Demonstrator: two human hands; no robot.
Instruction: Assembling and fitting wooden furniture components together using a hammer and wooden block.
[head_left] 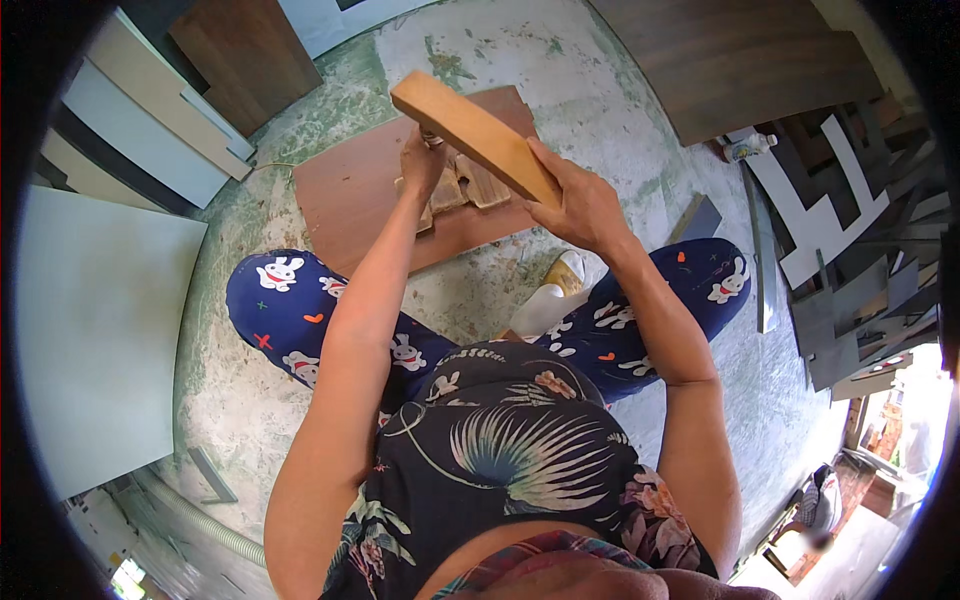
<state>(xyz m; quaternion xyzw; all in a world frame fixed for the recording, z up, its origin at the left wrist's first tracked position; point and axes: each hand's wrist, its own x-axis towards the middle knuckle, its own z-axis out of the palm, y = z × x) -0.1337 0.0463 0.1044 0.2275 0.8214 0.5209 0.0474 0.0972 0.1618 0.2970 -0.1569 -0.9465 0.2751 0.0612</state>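
A thick, orange-brown wooden block is raised at a slant in front of me. My right hand grips its near right end, thumb on one side and fingers on the other. Below the block's far left end is my left hand, its fingers closed. Part of something small and shiny shows at those fingers, but the block hides the rest and I cannot tell what it is. Under the block, several worn wooden pieces lie on a flat reddish-brown board on the floor.
Pale panels stand at the left, with a brown panel farther back. A large dark board leans at the far right, above a heap of grey offcuts. A plastic bottle lies beside them. My bent knees flank the board.
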